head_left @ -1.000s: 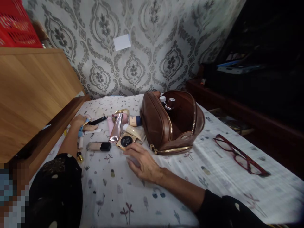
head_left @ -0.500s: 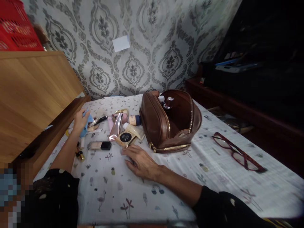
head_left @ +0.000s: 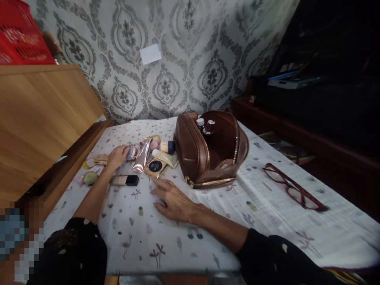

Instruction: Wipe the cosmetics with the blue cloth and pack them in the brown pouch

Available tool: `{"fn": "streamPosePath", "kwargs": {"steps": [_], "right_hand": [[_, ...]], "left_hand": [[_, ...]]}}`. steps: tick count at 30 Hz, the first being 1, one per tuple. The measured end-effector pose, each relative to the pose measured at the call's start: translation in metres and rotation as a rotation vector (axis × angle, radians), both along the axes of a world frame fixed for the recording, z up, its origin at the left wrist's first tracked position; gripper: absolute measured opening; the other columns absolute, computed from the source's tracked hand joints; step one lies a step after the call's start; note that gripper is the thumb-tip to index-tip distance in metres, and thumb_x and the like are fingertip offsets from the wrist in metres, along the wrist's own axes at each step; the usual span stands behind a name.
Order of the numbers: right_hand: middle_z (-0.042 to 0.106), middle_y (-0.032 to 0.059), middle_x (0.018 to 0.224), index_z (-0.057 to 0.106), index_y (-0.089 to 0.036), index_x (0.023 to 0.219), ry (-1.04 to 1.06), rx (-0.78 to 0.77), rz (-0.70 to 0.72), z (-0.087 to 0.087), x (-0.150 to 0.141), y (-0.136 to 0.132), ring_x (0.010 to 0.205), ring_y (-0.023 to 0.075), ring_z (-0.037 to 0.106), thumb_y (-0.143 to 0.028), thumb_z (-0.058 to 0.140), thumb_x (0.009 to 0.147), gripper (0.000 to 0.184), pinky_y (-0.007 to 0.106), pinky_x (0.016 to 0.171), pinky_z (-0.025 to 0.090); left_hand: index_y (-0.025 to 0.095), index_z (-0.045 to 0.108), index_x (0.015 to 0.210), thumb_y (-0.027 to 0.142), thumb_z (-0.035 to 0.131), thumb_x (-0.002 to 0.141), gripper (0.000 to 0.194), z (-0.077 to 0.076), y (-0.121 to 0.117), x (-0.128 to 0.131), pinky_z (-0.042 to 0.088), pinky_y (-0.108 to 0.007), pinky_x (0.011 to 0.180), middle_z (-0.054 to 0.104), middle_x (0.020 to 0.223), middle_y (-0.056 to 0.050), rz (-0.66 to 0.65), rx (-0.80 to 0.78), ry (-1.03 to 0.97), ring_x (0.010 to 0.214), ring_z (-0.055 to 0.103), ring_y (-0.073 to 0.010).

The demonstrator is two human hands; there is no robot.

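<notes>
patterned cloth (head_left: pixel 175 249) covers the work surface; patterned wall (head_left: pixel 190 79) behind. brown bag (head_left: pixel 192 156) sits on the cloth, beyond and to the right of the right hand (head_left: pixel 173 200), near it but apart; mouth gaping, gold zip undone, white-capped bottle (head_left: pixel 200 122) and silver-capped bottle (head_left: pixel 210 127) upright inside. red-framed glasses (head_left: pixel 293 188) lie well to the right of the bag. right hand rests palm down on the cloth, fingers loosely spread, thumb apart from them; forefinger tip just beside the gold packet (head_left: pixel 156 166) with its black disc, contact unclear. left hand (head_left: pixel 118 156) is in among the cosmetics, fingers bent, back of hand up; small round jar (head_left: pixel 132 152) right at its fingertips, but cannot tell whether they close on it. black-capped bottle (head_left: pixel 126 180) lies on its side between the two hands, just nearer the wearer than the left. rose metallic tube (head_left: pixel 141 156) lies right of the left hand, then cream tube (head_left: pixel 166 157) and navy-capped bottle (head_left: pixel 168 147), the last two close against the bag's left side.
</notes>
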State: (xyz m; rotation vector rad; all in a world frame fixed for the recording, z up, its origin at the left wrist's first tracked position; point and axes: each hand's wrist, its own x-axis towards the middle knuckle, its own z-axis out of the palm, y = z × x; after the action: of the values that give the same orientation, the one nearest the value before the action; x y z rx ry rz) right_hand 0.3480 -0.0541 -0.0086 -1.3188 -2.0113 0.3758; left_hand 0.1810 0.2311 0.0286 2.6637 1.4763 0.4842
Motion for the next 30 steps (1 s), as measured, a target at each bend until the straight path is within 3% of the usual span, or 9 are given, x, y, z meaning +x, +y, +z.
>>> {"fn": "streamPosePath", "kwargs": {"steps": [4, 9, 13, 17, 21, 24, 27, 30], "right_hand": [[0.045, 0.0233, 0.152, 0.066, -0.013, 0.114, 0.003, -0.007, -0.009, -0.002, 0.001, 0.000, 0.138, 0.0324, 0.048, -0.024, 0.063, 0.086, 0.030, 0.051, 0.112, 0.039], [0.045, 0.0228, 0.153, 0.066, -0.013, 0.113, 0.007, 0.003, -0.010, -0.005, 0.001, 0.001, 0.138, 0.0325, 0.048, -0.025, 0.064, 0.086, 0.029, 0.051, 0.113, 0.038], [0.047, 0.0216, 0.151, 0.066, -0.014, 0.115, -0.002, -0.012, -0.029, -0.005, 0.001, 0.002, 0.142, 0.0312, 0.043, -0.024, 0.064, 0.087, 0.029, 0.049, 0.113, 0.039], [0.046, 0.0221, 0.152, 0.065, -0.013, 0.116, 0.022, -0.033, -0.026, -0.003, 0.001, 0.002, 0.141, 0.0317, 0.043, -0.023, 0.063, 0.088, 0.031, 0.050, 0.113, 0.038], [0.054, 0.0204, 0.142, 0.061, -0.012, 0.124, 0.095, -0.034, -0.030, 0.001, 0.003, 0.002, 0.133, 0.0290, 0.051, -0.020, 0.058, 0.088, 0.036, 0.045, 0.112, 0.041], [0.064, 0.0144, 0.122, 0.064, -0.015, 0.113, 0.174, -0.024, -0.049, 0.003, 0.004, 0.002, 0.114, 0.0249, 0.061, -0.015, 0.055, 0.088, 0.027, 0.040, 0.101, 0.049], [0.067, 0.0107, 0.103, 0.064, -0.015, 0.100, 0.228, -0.044, -0.105, 0.005, 0.005, 0.003, 0.096, 0.0225, 0.063, -0.014, 0.056, 0.086, 0.016, 0.037, 0.090, 0.051], [0.066, 0.0080, 0.097, 0.061, -0.016, 0.101, 0.273, -0.075, -0.150, 0.006, 0.005, 0.002, 0.091, 0.0207, 0.063, -0.016, 0.058, 0.087, 0.014, 0.035, 0.086, 0.050]], "left_hand": [[0.019, 0.061, 0.099, 0.035, 0.042, 0.090, 0.026, 0.004, -0.002, 0.008, 0.046, -0.033, 0.083, 0.069, 0.095, -0.008, -0.037, -0.079, -0.094, 0.092, 0.062, -0.0243], [0.021, 0.053, 0.090, 0.045, 0.047, 0.085, 0.025, 0.013, -0.017, -0.001, 0.046, -0.027, 0.074, 0.061, 0.085, -0.001, -0.102, -0.115, -0.227, 0.082, 0.058, -0.0183], [0.022, 0.052, 0.087, 0.051, 0.060, 0.077, 0.031, 0.020, -0.045, -0.014, 0.041, -0.025, 0.063, 0.049, 0.074, 0.003, -0.159, -0.143, -0.391, 0.069, 0.048, -0.0152], [0.022, 0.054, 0.091, 0.049, 0.065, 0.076, 0.033, 0.028, -0.084, -0.019, 0.042, -0.025, 0.061, 0.054, 0.080, 0.002, -0.211, -0.261, -0.570, 0.070, 0.051, -0.0153], [0.022, 0.060, 0.087, 0.043, 0.063, 0.082, 0.022, 0.031, -0.125, -0.013, 0.047, -0.030, 0.074, 0.060, 0.086, -0.001, -0.398, -0.206, -0.378, 0.080, 0.057, -0.0186], [0.023, 0.062, 0.088, 0.038, 0.058, 0.089, 0.016, 0.029, -0.146, -0.007, 0.047, -0.032, 0.082, 0.063, 0.094, -0.003, -0.505, -0.136, -0.232, 0.092, 0.060, -0.0212], [0.023, 0.062, 0.094, 0.038, 0.053, 0.093, 0.018, 0.026, -0.157, -0.007, 0.047, -0.032, 0.083, 0.064, 0.098, -0.005, -0.516, -0.127, -0.209, 0.095, 0.062, -0.0215], [0.022, 0.061, 0.103, 0.039, 0.049, 0.095, 0.022, 0.020, -0.160, -0.012, 0.049, -0.033, 0.086, 0.067, 0.102, -0.005, -0.470, -0.099, -0.195, 0.096, 0.064, -0.0214]]}}
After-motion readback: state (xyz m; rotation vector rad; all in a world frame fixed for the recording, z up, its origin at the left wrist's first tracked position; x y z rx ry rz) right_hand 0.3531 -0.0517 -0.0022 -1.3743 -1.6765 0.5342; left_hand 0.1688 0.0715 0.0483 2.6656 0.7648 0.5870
